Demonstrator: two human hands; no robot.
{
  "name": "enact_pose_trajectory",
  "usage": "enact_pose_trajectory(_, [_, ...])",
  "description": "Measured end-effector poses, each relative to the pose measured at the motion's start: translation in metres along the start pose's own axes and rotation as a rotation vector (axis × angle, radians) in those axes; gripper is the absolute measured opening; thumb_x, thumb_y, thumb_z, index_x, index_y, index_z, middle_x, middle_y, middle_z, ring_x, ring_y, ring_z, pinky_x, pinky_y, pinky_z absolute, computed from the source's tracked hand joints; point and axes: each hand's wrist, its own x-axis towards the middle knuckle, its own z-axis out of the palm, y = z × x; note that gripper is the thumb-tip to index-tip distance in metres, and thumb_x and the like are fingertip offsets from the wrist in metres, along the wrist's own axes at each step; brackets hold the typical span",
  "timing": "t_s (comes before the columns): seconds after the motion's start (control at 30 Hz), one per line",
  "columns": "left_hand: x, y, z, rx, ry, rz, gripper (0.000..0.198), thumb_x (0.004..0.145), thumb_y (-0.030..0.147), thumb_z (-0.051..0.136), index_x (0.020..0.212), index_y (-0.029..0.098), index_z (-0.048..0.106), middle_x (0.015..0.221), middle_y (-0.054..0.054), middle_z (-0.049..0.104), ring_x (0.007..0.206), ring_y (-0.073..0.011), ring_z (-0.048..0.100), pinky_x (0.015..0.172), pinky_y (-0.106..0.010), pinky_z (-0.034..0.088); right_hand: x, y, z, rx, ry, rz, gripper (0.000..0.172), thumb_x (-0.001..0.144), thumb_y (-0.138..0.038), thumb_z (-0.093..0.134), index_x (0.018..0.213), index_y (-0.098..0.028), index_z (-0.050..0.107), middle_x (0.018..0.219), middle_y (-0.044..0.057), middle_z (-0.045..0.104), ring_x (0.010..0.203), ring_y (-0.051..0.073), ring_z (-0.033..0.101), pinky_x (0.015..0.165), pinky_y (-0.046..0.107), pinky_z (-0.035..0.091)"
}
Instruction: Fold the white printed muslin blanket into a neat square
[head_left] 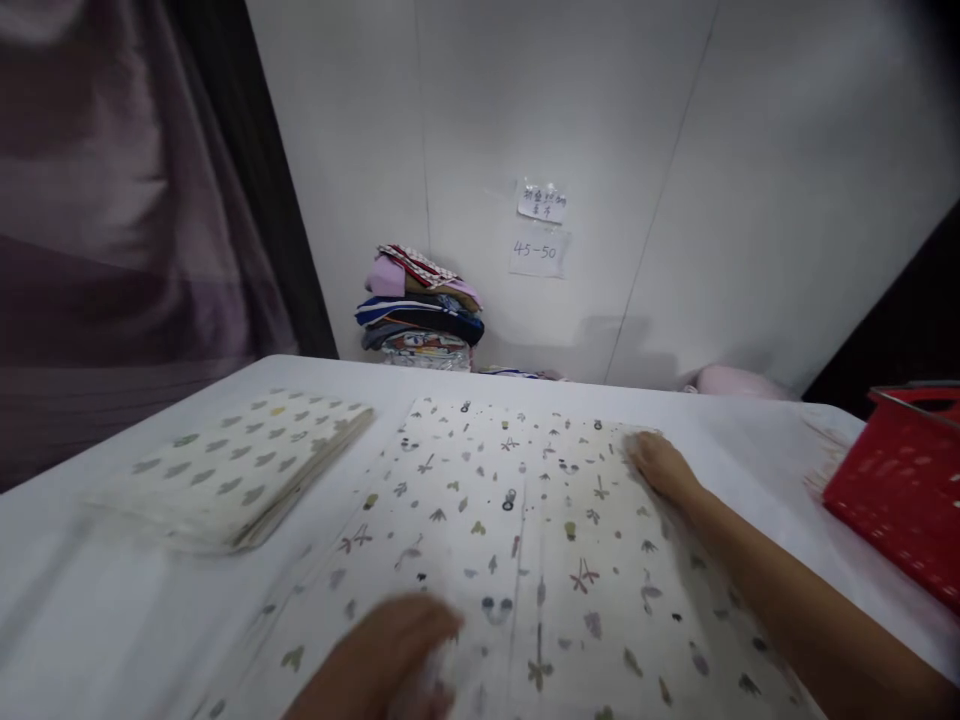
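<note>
White tabletop carries 1 printed cloth and 1 folded cloth. Right hand lies open on the printed cloth; left hand, blurred and cut off, grip unclear.

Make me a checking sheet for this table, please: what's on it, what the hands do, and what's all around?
surface: white table, blurred at the near edge.
job's things: patterned cloth spread flat in the middle; folded cloth lies left of it, apart.
clutter: red basket at the right edge; pink bundle at the far edge.
grips: right hand flat on the cloth's far right corner, open; left hand on its near edge, blurred, grip unclear.
cables: nothing seen.
surroundings: white wall with paper notes; stack of folded fabrics against it; purple curtain at left.
</note>
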Motion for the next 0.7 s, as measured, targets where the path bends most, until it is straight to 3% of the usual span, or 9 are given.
enact_pose_trajectory(0.1, [0.075,-0.038,-0.007,0.041,-0.161,-0.039,0.050,0.086,0.051,0.040,0.129,0.028,0.047,0.135,-0.005,0.047,0.122,-0.0241,0.045,0.101,-0.042,0.040,0.016,-0.023,0.012,0.064,-0.105,-0.148,0.053,0.090,-0.047,0.030,0.131,-0.016,0.046,0.140,0.011,0.039,0.130,0.024,0.033,0.106,0.040,0.027])
enact_pose_trajectory(0.17, [0.127,-0.066,0.001,0.087,-0.256,-0.081,0.054,0.087,0.053,0.037,0.131,0.023,0.044,0.143,-0.008,0.036,0.131,-0.0249,0.033,0.108,-0.044,0.028,0.025,-0.034,0.015,0.047,-0.155,-0.080,0.055,0.091,-0.050,0.026,0.133,-0.020,0.042,0.144,0.009,0.032,0.133,0.025,0.026,0.105,0.049,0.024])
enact_pose_trajectory(0.27, [0.179,-0.102,0.020,0.174,-0.357,-0.319,0.058,0.087,0.055,0.035,0.135,0.023,0.039,0.148,-0.008,0.024,0.136,-0.0257,0.021,0.109,-0.047,0.020,0.033,-0.043,0.011,0.016,-0.190,0.036,0.056,0.091,-0.052,0.023,0.137,-0.024,0.036,0.148,0.007,0.026,0.135,0.027,0.021,0.104,0.054,0.022])
enact_pose_trajectory(0.33, [0.196,-0.116,0.030,0.200,-0.373,-0.425,0.058,0.088,0.056,0.030,0.136,0.023,0.038,0.148,-0.008,0.025,0.136,-0.0242,0.021,0.108,-0.047,0.019,0.032,-0.049,0.008,-0.006,-0.184,0.036,0.057,0.091,-0.053,0.023,0.139,-0.024,0.034,0.148,0.008,0.023,0.136,0.028,0.018,0.104,0.055,0.020])
enact_pose_trajectory(0.4, [0.206,-0.120,0.037,0.221,-0.345,-0.447,0.059,0.088,0.058,0.026,0.134,0.023,0.040,0.147,-0.008,0.028,0.136,-0.0243,0.021,0.108,-0.048,0.017,0.029,-0.060,0.007,0.004,-0.180,-0.053,0.058,0.091,-0.054,0.023,0.140,-0.026,0.031,0.150,0.007,0.019,0.137,0.028,0.012,0.106,0.055,0.016])
enact_pose_trajectory(0.53, [0.229,-0.106,0.047,0.181,-0.347,-0.312,0.064,0.085,0.063,0.026,0.136,0.026,0.037,0.149,-0.005,0.022,0.138,-0.0257,0.014,0.109,-0.051,0.011,0.034,-0.087,0.008,0.113,-0.277,-0.307,0.060,0.089,-0.060,0.021,0.142,-0.031,0.026,0.151,0.001,0.013,0.138,0.025,0.007,0.109,0.051,0.010])
enact_pose_trajectory(0.6, [0.244,-0.099,0.054,0.135,-0.397,-0.250,0.065,0.084,0.064,0.026,0.137,0.026,0.035,0.150,-0.005,0.020,0.137,-0.0266,0.015,0.109,-0.051,0.010,0.044,-0.099,0.009,0.120,-0.313,-0.305,0.060,0.090,-0.059,0.020,0.142,-0.031,0.027,0.151,0.001,0.014,0.138,0.025,0.009,0.109,0.051,0.009])
enact_pose_trajectory(0.7, [0.260,-0.096,0.063,0.111,-0.415,-0.287,0.066,0.086,0.062,0.020,0.137,0.022,0.035,0.149,-0.007,0.024,0.135,-0.0300,0.018,0.106,-0.052,0.013,0.057,-0.112,0.009,0.079,-0.300,-0.203,0.060,0.090,-0.058,0.020,0.142,-0.028,0.028,0.151,0.003,0.015,0.137,0.026,0.011,0.108,0.054,0.009])
